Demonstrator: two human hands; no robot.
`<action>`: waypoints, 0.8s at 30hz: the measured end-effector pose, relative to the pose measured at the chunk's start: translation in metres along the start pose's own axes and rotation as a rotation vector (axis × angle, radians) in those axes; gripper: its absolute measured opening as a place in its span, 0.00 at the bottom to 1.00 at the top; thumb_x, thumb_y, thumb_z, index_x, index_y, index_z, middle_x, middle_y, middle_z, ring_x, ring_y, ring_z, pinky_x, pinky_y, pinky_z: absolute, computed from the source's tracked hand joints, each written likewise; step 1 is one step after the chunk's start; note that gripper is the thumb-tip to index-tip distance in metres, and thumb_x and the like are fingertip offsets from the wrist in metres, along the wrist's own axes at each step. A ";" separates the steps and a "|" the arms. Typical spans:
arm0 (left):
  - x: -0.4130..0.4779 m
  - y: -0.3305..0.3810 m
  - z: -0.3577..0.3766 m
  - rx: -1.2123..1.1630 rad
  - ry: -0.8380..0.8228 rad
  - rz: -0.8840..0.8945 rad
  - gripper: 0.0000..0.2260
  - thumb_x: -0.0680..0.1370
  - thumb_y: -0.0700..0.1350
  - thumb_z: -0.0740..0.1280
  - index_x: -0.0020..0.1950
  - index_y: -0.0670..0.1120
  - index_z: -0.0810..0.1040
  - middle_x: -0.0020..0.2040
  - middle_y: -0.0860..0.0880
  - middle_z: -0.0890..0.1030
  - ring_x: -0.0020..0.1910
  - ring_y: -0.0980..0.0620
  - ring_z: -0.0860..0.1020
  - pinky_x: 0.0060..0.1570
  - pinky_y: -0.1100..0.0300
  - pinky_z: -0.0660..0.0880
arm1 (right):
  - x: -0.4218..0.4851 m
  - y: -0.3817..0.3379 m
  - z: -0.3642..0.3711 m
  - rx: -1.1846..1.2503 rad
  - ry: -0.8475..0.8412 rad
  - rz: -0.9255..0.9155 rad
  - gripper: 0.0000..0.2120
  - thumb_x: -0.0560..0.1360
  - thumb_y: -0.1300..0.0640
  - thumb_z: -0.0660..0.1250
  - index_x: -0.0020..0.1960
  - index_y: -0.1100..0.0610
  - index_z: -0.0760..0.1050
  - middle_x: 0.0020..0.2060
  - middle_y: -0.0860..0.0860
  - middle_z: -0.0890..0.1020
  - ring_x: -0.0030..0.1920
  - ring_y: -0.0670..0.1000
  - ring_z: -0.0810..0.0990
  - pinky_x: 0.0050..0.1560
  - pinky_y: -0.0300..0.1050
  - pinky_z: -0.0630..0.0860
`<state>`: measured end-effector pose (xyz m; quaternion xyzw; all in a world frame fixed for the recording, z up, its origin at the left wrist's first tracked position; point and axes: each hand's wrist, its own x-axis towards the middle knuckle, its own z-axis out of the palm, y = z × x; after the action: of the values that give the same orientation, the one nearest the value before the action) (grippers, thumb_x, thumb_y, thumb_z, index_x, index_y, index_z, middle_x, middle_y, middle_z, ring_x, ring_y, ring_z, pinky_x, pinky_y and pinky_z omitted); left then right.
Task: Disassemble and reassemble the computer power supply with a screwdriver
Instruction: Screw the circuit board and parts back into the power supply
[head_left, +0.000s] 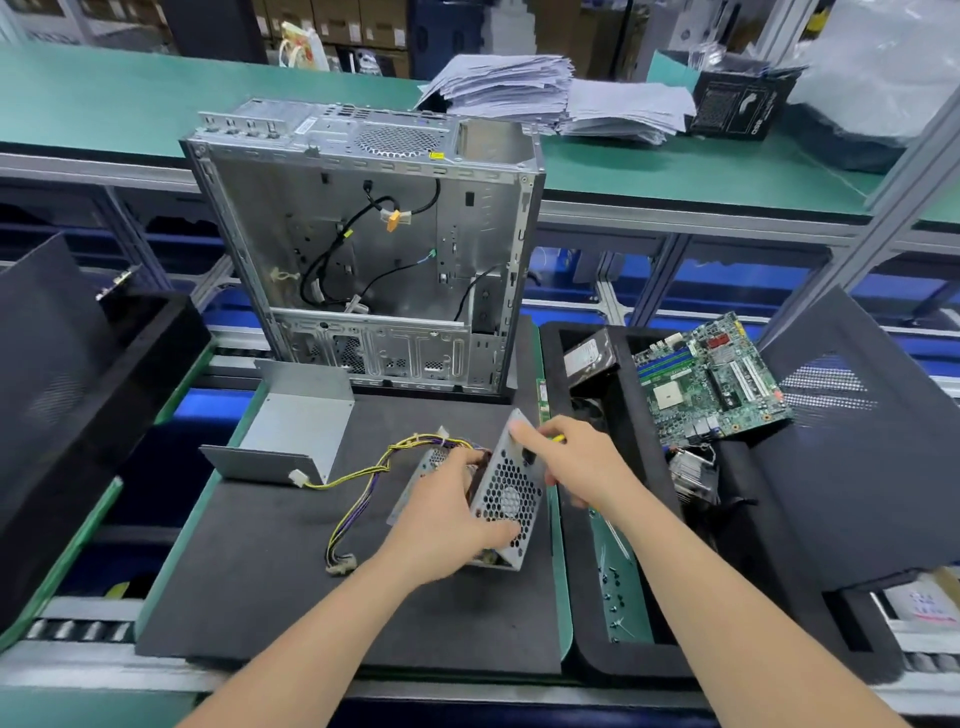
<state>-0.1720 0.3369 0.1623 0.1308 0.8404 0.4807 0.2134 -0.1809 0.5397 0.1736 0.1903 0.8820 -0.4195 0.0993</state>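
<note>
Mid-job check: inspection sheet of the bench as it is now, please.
Surface: black foam mat.
Job's things: power supply tilted up, fan grille toward camera; its cover lies apart, left on the mat; screwdriver, only a yellow bit shows.
Clutter: motherboard, hard drive and loose screws in the right tray.
Grippers: left hand grips the power supply; right hand holds the screwdriver, forefinger on the supply's top corner.
Cables: yellow wire bundle trails from the supply across the mat.
Surroundings: open computer case stands behind; paper stacks on the shelf.

Bare mat (260, 582) left of cables (332, 540)
</note>
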 end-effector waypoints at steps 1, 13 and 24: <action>-0.001 -0.002 -0.002 -0.061 -0.006 -0.002 0.25 0.71 0.52 0.79 0.64 0.57 0.73 0.43 0.62 0.83 0.39 0.63 0.83 0.36 0.65 0.79 | 0.001 0.001 0.001 -0.007 0.011 -0.017 0.34 0.67 0.18 0.61 0.53 0.46 0.79 0.41 0.50 0.84 0.35 0.48 0.78 0.37 0.45 0.74; 0.028 -0.056 -0.049 0.507 0.110 -0.247 0.19 0.76 0.63 0.67 0.62 0.53 0.76 0.39 0.52 0.85 0.48 0.51 0.83 0.53 0.51 0.80 | 0.032 0.056 0.010 -0.009 -0.001 0.047 0.05 0.76 0.54 0.67 0.45 0.53 0.81 0.28 0.52 0.80 0.21 0.48 0.73 0.23 0.40 0.71; 0.087 0.002 -0.070 0.604 0.254 -0.110 0.04 0.78 0.48 0.68 0.43 0.57 0.78 0.42 0.51 0.83 0.46 0.45 0.78 0.45 0.54 0.76 | 0.038 0.070 0.024 0.185 -0.025 0.107 0.08 0.74 0.52 0.67 0.46 0.56 0.80 0.23 0.54 0.81 0.21 0.51 0.75 0.21 0.38 0.67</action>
<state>-0.2816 0.3220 0.1747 0.0817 0.9706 0.2101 0.0844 -0.1858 0.5704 0.0967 0.2404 0.8267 -0.4956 0.1148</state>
